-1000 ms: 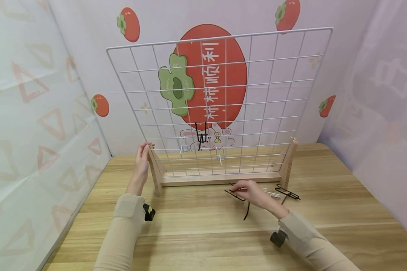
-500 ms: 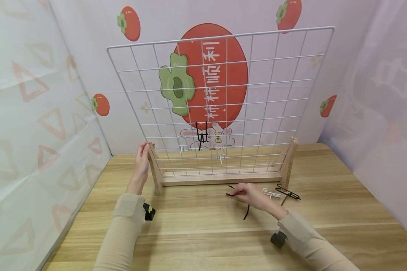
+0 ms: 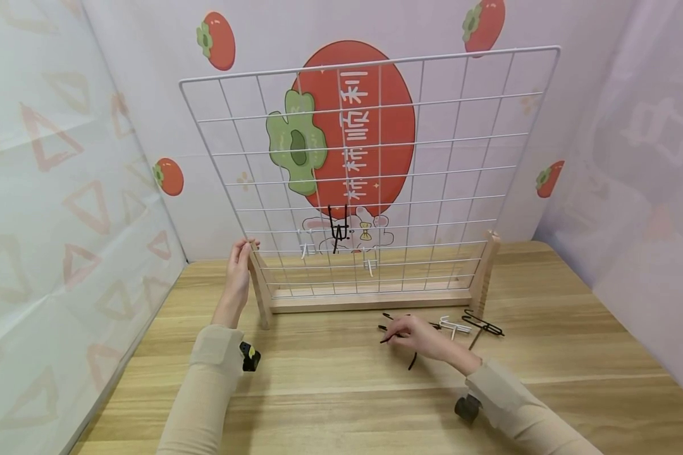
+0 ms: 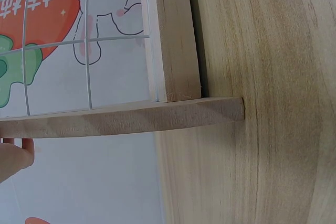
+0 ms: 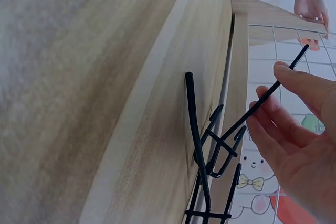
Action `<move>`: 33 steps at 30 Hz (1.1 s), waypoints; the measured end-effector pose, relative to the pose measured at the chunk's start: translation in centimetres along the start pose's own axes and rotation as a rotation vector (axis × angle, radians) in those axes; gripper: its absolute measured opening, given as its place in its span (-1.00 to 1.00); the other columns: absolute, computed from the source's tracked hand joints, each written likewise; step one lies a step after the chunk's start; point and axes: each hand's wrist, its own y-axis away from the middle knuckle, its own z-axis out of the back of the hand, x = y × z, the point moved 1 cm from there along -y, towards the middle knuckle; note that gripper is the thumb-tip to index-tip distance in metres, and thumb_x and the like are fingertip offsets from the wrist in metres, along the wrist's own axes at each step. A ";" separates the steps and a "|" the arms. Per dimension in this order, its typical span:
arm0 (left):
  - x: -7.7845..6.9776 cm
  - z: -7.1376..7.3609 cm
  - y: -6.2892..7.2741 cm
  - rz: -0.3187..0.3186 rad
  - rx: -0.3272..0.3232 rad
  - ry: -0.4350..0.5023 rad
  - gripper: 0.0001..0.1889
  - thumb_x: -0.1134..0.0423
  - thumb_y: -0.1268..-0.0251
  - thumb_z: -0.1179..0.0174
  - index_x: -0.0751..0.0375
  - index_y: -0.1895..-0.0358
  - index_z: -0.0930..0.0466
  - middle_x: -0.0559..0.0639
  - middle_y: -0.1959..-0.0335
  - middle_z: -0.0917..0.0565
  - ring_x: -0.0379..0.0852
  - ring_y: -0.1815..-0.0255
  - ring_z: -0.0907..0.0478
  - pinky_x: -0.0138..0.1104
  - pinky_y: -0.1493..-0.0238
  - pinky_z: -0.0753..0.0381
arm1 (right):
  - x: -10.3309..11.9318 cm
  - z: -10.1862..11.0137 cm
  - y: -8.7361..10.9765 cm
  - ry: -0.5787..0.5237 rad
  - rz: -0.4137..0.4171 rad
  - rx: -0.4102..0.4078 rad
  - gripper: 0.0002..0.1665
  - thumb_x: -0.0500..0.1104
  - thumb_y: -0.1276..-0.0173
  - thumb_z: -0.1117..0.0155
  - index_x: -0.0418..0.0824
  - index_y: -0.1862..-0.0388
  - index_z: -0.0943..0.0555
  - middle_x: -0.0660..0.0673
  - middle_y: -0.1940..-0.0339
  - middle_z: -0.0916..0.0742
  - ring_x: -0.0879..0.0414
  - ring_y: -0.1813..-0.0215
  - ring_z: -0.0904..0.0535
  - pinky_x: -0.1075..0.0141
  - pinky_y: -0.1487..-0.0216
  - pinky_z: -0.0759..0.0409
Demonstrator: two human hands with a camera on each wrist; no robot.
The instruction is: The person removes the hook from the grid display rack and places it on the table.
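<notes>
My left hand point(image 3: 238, 275) grips the top of the left wooden upright point(image 3: 257, 287), which supports a white wire grid panel point(image 3: 370, 64). In the left wrist view, fingertips point(image 4: 27, 144) bend against that upright's edge. Low over the table in front of the panel, my right hand point(image 3: 417, 335) pinches the straight prong of a black wire hook point(image 5: 239, 124) between thumb and fingers. Close beside it, a second black hook point(image 5: 192, 108) lies with its prong sticking up, partly hidden by the hand in the head view.
On the grid hang a black hook point(image 3: 338, 231) and two white hooks point(image 3: 307, 248). Right of my right hand, a white hook point(image 3: 455, 327) and another black hook point(image 3: 484, 325) lie by the right wooden upright point(image 3: 484, 278). A printed cloth covers the wall behind.
My right hand has shifted slightly towards me, and the black hook in its fingers has turned, with the prong's tip now pointing down to the left. My left hand stays put.
</notes>
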 end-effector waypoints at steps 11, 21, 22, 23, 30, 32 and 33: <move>0.1 0.0 0.0 0.001 -0.007 -0.013 -0.89 0.12 -0.41 0.25 -0.10 0.16 -0.28 -0.17 0.11 -0.43 -0.17 -0.11 -0.21 -0.36 -0.13 -0.10 | 0.1 -0.6 0.1 0.018 0.071 0.016 -0.90 -0.28 -0.19 -0.19 -0.22 0.33 -0.64 -0.08 0.29 -0.65 0.11 0.19 -0.53 0.20 0.18 -0.50; -0.2 0.0 0.1 0.019 0.003 -0.005 -0.84 0.13 -0.42 0.28 0.01 0.08 -0.26 0.08 -0.06 -0.34 -0.12 -0.22 -0.11 -0.29 -0.23 0.01 | 0.6 -1.2 0.2 0.049 0.045 0.017 -0.93 -0.15 -0.15 -0.25 -0.11 0.40 -0.64 0.04 0.34 -0.61 0.17 0.25 -0.48 0.25 0.22 -0.46; -0.2 0.0 0.1 0.017 0.004 -0.007 -0.84 0.13 -0.42 0.28 0.00 0.08 -0.26 0.05 -0.05 -0.35 -0.12 -0.22 -0.11 -0.29 -0.23 0.01 | 0.7 -1.3 0.2 0.047 0.045 0.019 -0.93 -0.16 -0.15 -0.25 -0.12 0.41 -0.64 0.05 0.36 -0.61 0.17 0.26 -0.48 0.25 0.24 -0.46; -0.2 0.0 0.1 0.017 0.004 -0.007 -0.84 0.12 -0.42 0.28 0.00 0.09 -0.26 0.03 -0.03 -0.36 -0.12 -0.22 -0.11 -0.29 -0.24 0.02 | 0.7 -1.3 0.2 0.046 0.047 0.021 -0.94 -0.16 -0.14 -0.26 -0.12 0.41 -0.64 0.05 0.37 -0.60 0.16 0.27 -0.48 0.24 0.24 -0.46; -0.1 0.1 0.1 0.022 -0.001 -0.025 -0.87 0.09 -0.41 0.26 -0.07 0.13 -0.26 -0.15 0.07 -0.40 -0.14 -0.23 -0.11 -0.30 -0.24 0.02 | 1.0 -1.6 0.2 0.022 -0.004 0.044 -0.93 -0.16 -0.14 -0.26 -0.13 0.42 -0.63 0.07 0.39 -0.59 0.14 0.29 -0.49 0.28 0.27 -0.47; 0.0 0.1 0.1 0.015 0.000 -0.022 -0.87 0.09 -0.41 0.26 -0.05 0.13 -0.27 -0.13 0.06 -0.40 -0.12 -0.23 -0.11 -0.29 -0.24 0.02 | 1.0 -1.7 0.2 0.025 -0.015 0.048 -0.92 -0.14 -0.15 -0.26 -0.14 0.43 -0.61 0.08 0.38 -0.58 0.14 0.30 -0.49 0.30 0.28 -0.46; 0.0 0.1 0.1 0.011 0.002 -0.022 -0.86 0.09 -0.41 0.25 -0.04 0.12 -0.27 -0.12 0.06 -0.40 -0.11 -0.23 -0.11 -0.28 -0.24 0.02 | 1.0 -1.7 0.2 0.027 -0.016 0.048 -0.92 -0.15 -0.15 -0.26 -0.14 0.43 -0.61 0.08 0.38 -0.58 0.14 0.30 -0.49 0.31 0.28 -0.46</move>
